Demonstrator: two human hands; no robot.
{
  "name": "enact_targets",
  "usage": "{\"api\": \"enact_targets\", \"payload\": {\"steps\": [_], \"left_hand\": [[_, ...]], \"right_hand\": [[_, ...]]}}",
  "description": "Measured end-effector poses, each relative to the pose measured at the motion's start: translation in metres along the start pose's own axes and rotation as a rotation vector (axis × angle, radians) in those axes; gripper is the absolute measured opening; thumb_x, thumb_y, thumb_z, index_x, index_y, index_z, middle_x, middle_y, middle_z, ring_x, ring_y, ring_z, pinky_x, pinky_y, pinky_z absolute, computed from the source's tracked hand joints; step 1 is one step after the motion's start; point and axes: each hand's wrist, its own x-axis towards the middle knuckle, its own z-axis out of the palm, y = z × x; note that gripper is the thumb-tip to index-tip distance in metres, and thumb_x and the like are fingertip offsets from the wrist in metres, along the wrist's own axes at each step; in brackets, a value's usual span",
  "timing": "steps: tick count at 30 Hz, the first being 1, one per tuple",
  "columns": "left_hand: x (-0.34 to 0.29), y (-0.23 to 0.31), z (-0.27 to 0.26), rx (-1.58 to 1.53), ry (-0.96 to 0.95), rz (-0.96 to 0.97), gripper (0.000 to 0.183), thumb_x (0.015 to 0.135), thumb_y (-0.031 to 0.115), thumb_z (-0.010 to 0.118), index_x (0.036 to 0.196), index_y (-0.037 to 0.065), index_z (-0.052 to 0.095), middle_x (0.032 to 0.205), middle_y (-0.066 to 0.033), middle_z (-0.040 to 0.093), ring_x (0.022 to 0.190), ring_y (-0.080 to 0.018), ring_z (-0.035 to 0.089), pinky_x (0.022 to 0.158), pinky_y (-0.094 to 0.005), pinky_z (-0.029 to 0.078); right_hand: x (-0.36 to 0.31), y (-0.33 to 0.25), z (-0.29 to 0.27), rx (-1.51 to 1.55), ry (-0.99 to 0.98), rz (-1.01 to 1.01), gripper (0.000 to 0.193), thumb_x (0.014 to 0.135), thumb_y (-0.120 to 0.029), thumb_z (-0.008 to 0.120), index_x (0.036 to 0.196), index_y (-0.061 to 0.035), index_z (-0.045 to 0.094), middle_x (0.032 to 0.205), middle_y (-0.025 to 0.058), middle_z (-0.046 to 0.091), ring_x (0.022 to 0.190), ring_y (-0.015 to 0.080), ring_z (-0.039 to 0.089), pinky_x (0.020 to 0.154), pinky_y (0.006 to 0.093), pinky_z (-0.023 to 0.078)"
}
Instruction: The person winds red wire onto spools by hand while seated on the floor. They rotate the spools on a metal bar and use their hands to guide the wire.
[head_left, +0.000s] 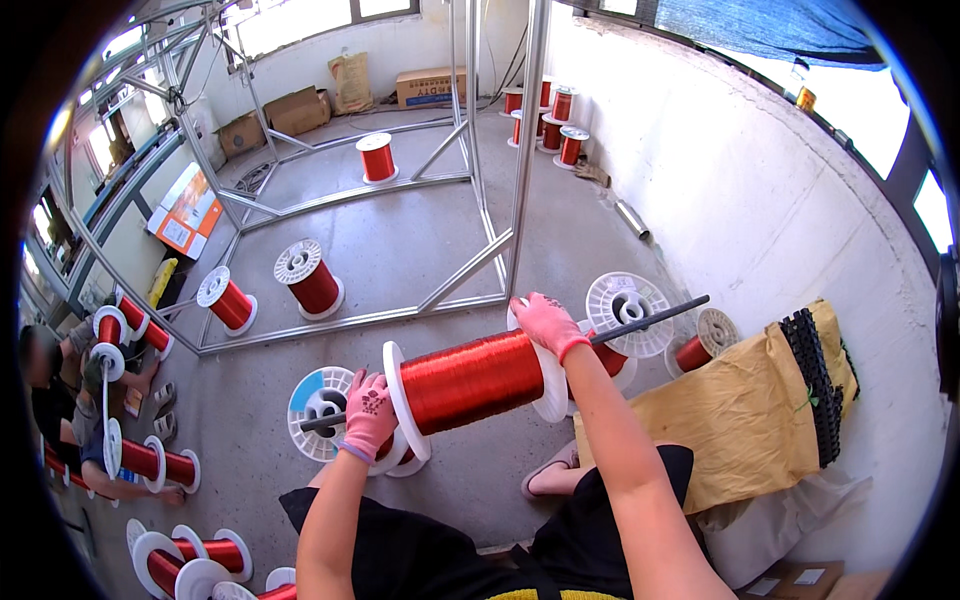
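A large spool of red wire lies sideways in front of me, with white flanges at both ends. A dark rod runs through its middle and sticks out on both sides. My left hand, in a pink glove, is closed around the rod beside the left flange. My right hand, also gloved in pink, grips the right flange from above, thumb and fingers bent over it. Under the rod's ends stand a spool with a blue-marked white flange and another white-flanged spool; whether the rod touches them I cannot tell.
A metal frame stands ahead, with upright wire spools inside. Beside the right wall lie a yellow-brown sack and a smaller spool. At left, a person crouches among spools. More spools lie at lower left.
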Motion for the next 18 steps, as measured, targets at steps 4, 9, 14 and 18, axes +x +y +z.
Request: {"api": "enact_targets", "payload": {"steps": [4,9,14,18], "left_hand": [[0.001,0.0,0.006,-0.038,-0.004,-0.037,0.014,0.071,0.019,0.054,0.073,0.011,0.066,0.078,-0.0075,0.064,0.086,-0.0203,0.059,0.098,-0.0365,0.033],[0.002,-0.007,0.015,0.09,-0.242,-0.046,0.021,0.077,0.026,0.049,0.083,0.015,0.066,0.081,-0.0074,0.066,0.084,-0.0181,0.061,0.099,-0.0337,0.031],[-0.004,-0.01,0.025,0.012,-0.072,0.006,0.02,0.074,0.02,0.048,0.067,0.013,0.065,0.07,-0.0082,0.064,0.073,-0.0201,0.062,0.097,-0.0325,0.034],[-0.004,-0.013,0.032,0.112,-0.172,0.043,0.02,0.075,0.019,0.048,0.072,0.013,0.067,0.072,-0.0085,0.065,0.076,-0.0181,0.062,0.095,-0.031,0.035]], "right_hand": [[-0.009,0.0,0.006,-0.093,-0.008,-0.045,0.051,0.088,-0.042,0.036,0.104,0.0032,0.055,0.106,0.0246,0.056,0.103,0.037,0.052,0.09,0.0422,0.039],[-0.004,-0.003,-0.004,-0.121,-0.047,-0.047,0.05,0.089,-0.04,0.033,0.104,0.0036,0.054,0.104,0.0244,0.057,0.102,0.0376,0.052,0.088,0.0434,0.04],[-0.045,0.047,0.037,0.241,0.264,-0.183,0.044,0.091,-0.032,0.04,0.111,0.0053,0.05,0.099,0.0256,0.057,0.1,0.0393,0.051,0.084,0.0425,0.041],[-0.143,0.152,0.125,-0.201,0.037,-0.04,0.039,0.086,-0.018,0.05,0.12,0.0005,0.044,0.11,0.0223,0.054,0.104,0.0375,0.051,0.086,0.0399,0.042]]}}
